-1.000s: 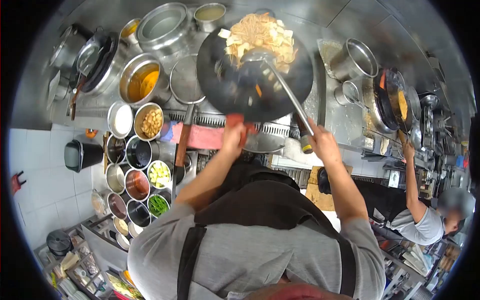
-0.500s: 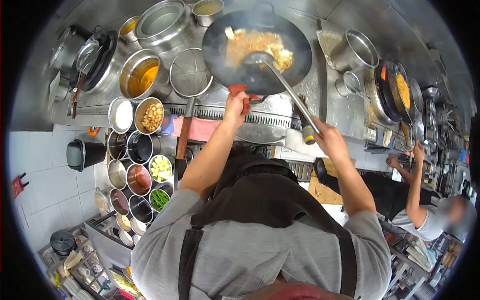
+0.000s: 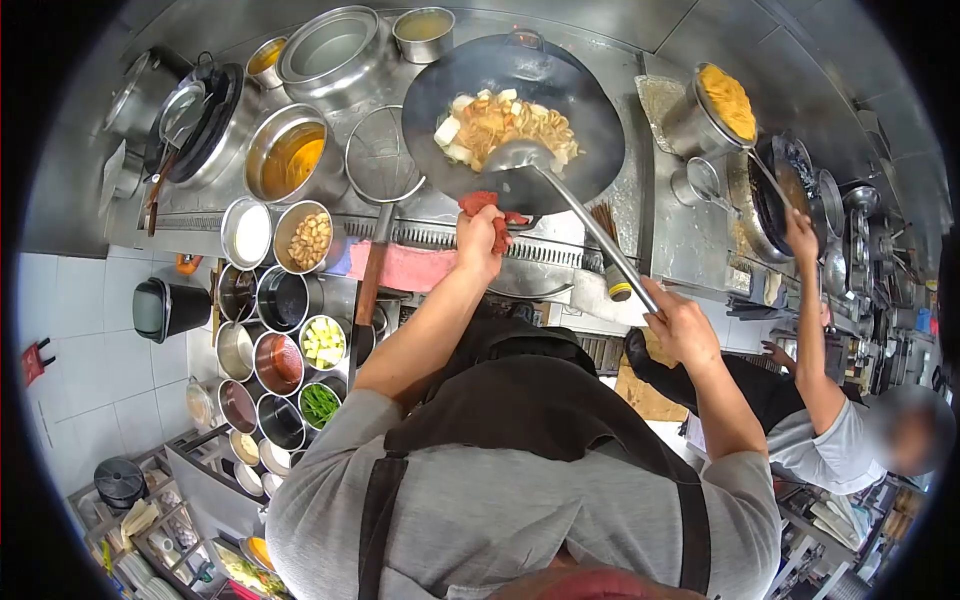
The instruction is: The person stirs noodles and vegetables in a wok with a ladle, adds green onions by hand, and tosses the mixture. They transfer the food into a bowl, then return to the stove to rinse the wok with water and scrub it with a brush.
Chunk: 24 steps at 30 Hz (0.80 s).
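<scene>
My left hand (image 3: 481, 240) is closed around a folded red cloth (image 3: 492, 216) at the near handle of a large black wok (image 3: 590, 110). The cloth hides most of that handle. In the wok lies a heap of noodles (image 3: 530, 122) with pale, cube-like pieces. My right hand (image 3: 685, 325) grips the end of a long metal ladle (image 3: 600, 232). Its round bowl rests in the wok at the near side of the noodles, its handle slanting down toward me.
Left of the wok sit a wire strainer (image 3: 385, 150), a pot of orange liquid (image 3: 289, 155) and several tins of ingredients, including diced green pieces (image 3: 324, 341). At right, a co-worker's hand (image 3: 801, 238) holds a utensil near a pot topped with yellow food (image 3: 728, 100).
The ladle and my right hand have moved toward me. The wok's food now lies more gathered, with less steam. The co-worker's yellow food has gone from the pan to the pot.
</scene>
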Motion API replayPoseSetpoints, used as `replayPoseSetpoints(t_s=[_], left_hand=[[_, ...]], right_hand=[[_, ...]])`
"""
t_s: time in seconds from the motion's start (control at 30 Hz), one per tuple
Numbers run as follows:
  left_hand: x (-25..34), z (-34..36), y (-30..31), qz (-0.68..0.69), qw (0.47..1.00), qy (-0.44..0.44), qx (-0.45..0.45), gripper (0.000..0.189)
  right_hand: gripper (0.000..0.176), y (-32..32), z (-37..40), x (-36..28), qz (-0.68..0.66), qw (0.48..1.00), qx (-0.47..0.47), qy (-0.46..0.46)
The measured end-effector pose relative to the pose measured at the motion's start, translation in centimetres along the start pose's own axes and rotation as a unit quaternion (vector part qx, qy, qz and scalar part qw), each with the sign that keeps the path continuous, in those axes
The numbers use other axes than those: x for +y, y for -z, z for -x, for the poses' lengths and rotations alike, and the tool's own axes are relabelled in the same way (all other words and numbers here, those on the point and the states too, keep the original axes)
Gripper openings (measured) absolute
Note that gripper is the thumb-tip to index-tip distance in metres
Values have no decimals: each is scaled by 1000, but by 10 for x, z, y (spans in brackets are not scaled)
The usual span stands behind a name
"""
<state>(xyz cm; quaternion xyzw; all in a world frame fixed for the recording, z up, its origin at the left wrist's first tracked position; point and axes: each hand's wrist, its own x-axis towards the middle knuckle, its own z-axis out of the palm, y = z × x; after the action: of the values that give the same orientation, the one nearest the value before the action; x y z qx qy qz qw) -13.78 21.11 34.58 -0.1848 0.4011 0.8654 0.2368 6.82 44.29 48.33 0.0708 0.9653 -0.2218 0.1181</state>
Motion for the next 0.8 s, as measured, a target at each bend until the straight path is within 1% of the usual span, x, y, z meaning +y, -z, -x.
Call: replayPoseSetpoints(t_s=[0.07,0.1,0.2,0.23,0.27,0.33,0.4,0.47,0.5,0.53,0.6,0.63,0.7,0.73,0.8], left_hand=[[-7,-11,3,-12,999,-36,-5,25],[-9,-16,4,-17,1000,-22,-9,27],[-12,-31,9,-49,998,-26,-13,29],[-15,-41,11,-46,998,-48,-18,30],[-18,-51,14,-44,998,-50,-21,30],[-16,-67,16,-41,998,-44,-29,30],[-7,-81,13,-55,997,-31,-47,30],[-4,-95,8,-49,998,-8,-31,26],[-1,-90,0,-51,998,-24,-10,20],[-1,-87,-2,-52,998,-24,-17,20],[-2,-93,2,-86,995,-19,-36,18],[-12,-110,10,-85,996,-21,-32,21],[-12,-105,4,-77,996,-35,-33,22],[-14,-103,1,-69,996,-44,-30,24],[-11,-101,-1,-80,996,-32,-23,24]], right_hand=[[55,-12,-10,3,-8,999,29,12],[52,-14,-15,5,1,1000,22,9],[51,-11,-20,4,-16,999,26,-16],[51,-6,-17,2,-13,999,24,-20],[51,-3,-14,4,-11,999,27,-20],[53,7,-5,14,30,999,42,-3],[54,7,-5,26,64,997,41,-12],[54,3,-15,36,129,990,61,-24],[55,-3,-27,38,150,986,67,-33],[55,-11,-39,41,152,985,72,-37],[55,-26,-65,46,128,986,100,-42],[55,-33,-72,47,129,985,108,-39],[52,-40,-78,44,24,987,153,-44],[52,-43,-84,43,28,987,154,-42],[51,-47,-97,21,-13,975,202,-86]])
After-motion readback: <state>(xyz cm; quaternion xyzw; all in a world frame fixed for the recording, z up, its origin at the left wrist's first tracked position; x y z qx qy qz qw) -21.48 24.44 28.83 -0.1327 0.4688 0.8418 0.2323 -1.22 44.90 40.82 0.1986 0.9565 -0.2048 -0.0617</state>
